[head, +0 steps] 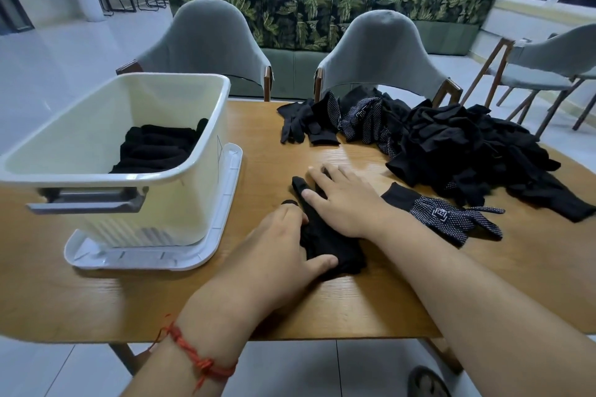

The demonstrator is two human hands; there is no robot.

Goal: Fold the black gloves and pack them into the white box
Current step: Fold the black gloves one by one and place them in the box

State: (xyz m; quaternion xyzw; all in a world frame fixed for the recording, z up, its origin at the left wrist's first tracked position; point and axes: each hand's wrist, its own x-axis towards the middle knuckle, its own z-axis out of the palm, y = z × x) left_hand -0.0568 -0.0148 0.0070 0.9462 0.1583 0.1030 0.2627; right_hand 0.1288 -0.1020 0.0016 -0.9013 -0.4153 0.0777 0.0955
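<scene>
centre of frame | right hand [342, 203] flat, fingers spread, presses black glove [335, 251] | left hand [283, 255] on it, grip unclear | white box [129, 126] left
</scene>
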